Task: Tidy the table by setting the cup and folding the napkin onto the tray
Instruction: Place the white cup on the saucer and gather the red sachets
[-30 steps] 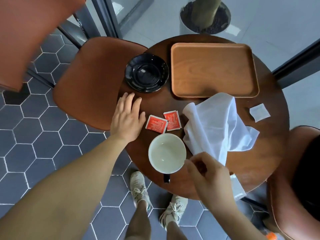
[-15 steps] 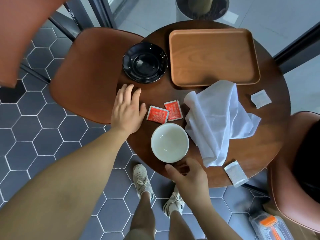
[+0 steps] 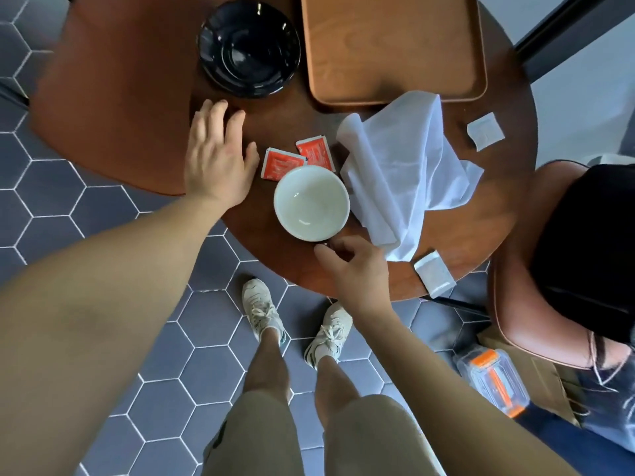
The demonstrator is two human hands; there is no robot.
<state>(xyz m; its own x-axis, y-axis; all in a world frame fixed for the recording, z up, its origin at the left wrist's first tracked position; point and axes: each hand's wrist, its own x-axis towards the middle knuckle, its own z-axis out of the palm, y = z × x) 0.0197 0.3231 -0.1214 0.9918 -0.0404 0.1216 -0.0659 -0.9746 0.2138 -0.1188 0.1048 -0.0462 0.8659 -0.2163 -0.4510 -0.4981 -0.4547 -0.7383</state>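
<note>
Tipping threatens the round white ceramic cup (image 3: 311, 202), just beyond the right hand (image 3: 357, 273), if the curled fingers (image 3: 345, 243), whose hold on its hidden handle I cannot tell, pinch too weakly.

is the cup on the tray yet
No, the cup stands on the table near its front edge, well short of the tray.

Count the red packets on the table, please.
2. One red packet lies between the left hand and the cup; the other is beside it, toward the napkin. The napkin may hide more.
</note>
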